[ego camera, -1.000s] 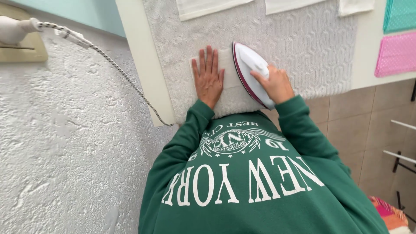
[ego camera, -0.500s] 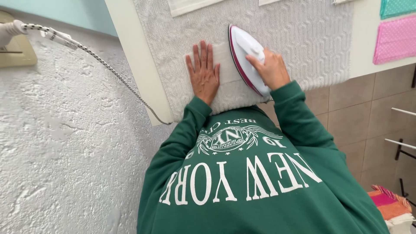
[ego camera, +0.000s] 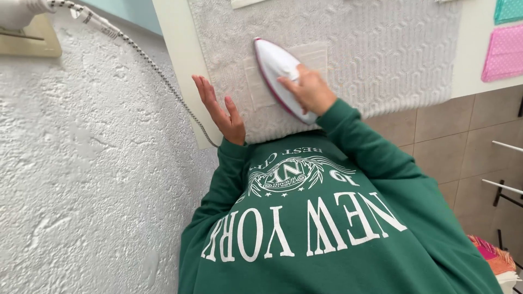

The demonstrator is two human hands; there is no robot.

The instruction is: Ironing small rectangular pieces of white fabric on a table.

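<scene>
My right hand [ego camera: 311, 91] grips the handle of a white iron with a dark red rim [ego camera: 275, 68]. The iron rests on a small white cloth piece [ego camera: 310, 62] that lies on a white textured towel [ego camera: 381, 49] spread over the table. My left hand [ego camera: 219, 111] is lifted off the cloth, fingers spread, near the towel's left edge by the table's rim. It holds nothing. Green sweatshirt sleeves cover both my arms.
The iron's braided cord [ego camera: 158, 71] runs from a wall socket [ego camera: 27, 32] at top left down past the table edge [ego camera: 177, 60]. A pink cloth [ego camera: 504, 54] and a teal cloth [ego camera: 509, 10] lie at right. A rough white wall [ego camera: 81, 174] is on the left, a metal rack [ego camera: 506, 163] at right.
My left hand lifted off the small cloth and drew back to the left. My right hand slid the iron leftward over the cloth where the left hand had been.
</scene>
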